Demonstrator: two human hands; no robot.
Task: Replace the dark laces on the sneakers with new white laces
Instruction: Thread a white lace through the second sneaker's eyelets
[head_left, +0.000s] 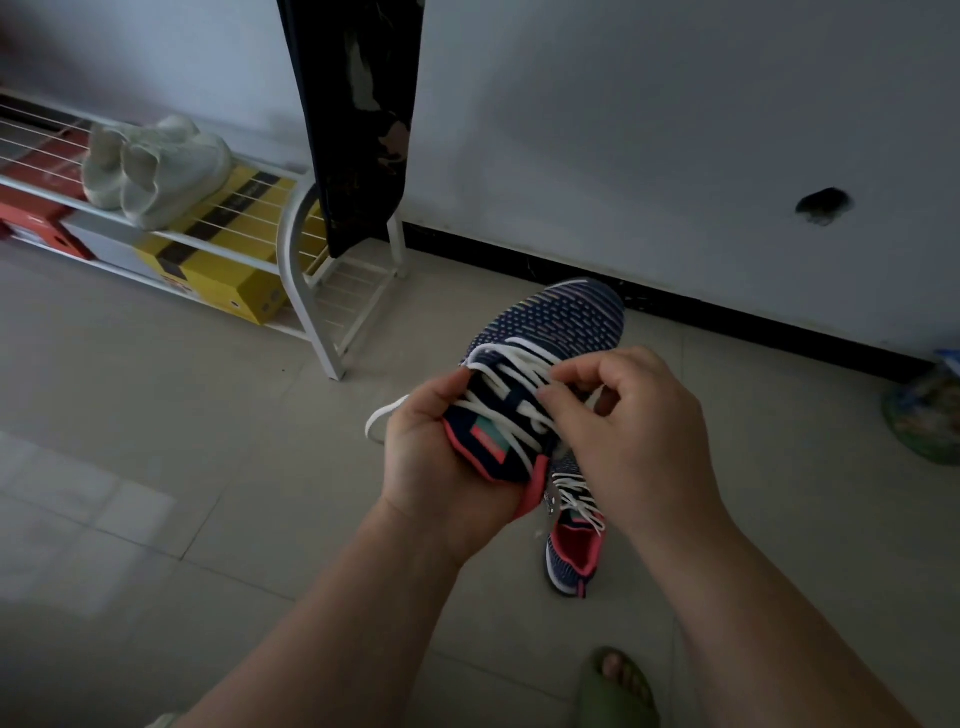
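Note:
A navy knit sneaker (561, 319) with a pink collar is held up above the floor, toe pointing away. My left hand (436, 457) grips it from below at the heel and tongue. White lace (511, 374) crosses its eyelets, and a loose end (379, 415) hangs to the left of my left hand. My right hand (628, 426) pinches the lace on the sneaker's right side with thumb and fingertips. The second sneaker (574, 540), also with white lace, lies on the floor under my right hand, partly hidden.
A white wire shoe rack (306, 291) stands at the left with a pale pair of shoes (156, 171) on top and a yellow box (218, 260) and red boxes underneath. Dark cloth (358, 119) hangs by the wall. My foot wears a green slipper (618, 691).

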